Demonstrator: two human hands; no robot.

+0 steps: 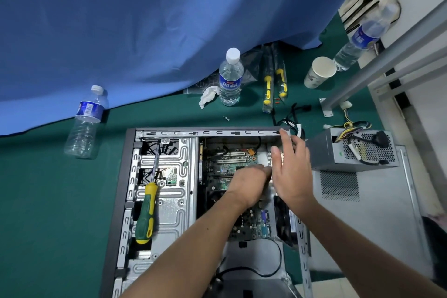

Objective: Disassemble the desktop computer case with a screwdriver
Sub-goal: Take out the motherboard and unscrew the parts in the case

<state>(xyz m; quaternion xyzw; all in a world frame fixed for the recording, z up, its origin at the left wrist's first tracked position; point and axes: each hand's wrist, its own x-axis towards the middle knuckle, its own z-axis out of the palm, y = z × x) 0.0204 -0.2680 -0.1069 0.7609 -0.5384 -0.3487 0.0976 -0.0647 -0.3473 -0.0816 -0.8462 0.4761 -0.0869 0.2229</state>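
The open computer case lies on its side on the green table, its motherboard exposed. A green and yellow screwdriver rests loose on the metal drive cage at the left of the case. My left hand reaches over the motherboard towards the right, and its fingertips are hidden behind my right hand. My right hand hovers over the case's right part with fingers straight and spread, holding nothing.
A grey power supply with loose cables sits right of the case on a detached side panel. Water bottles, a paper cup, packaged screwdrivers, a tissue and a loose screw lie behind the case.
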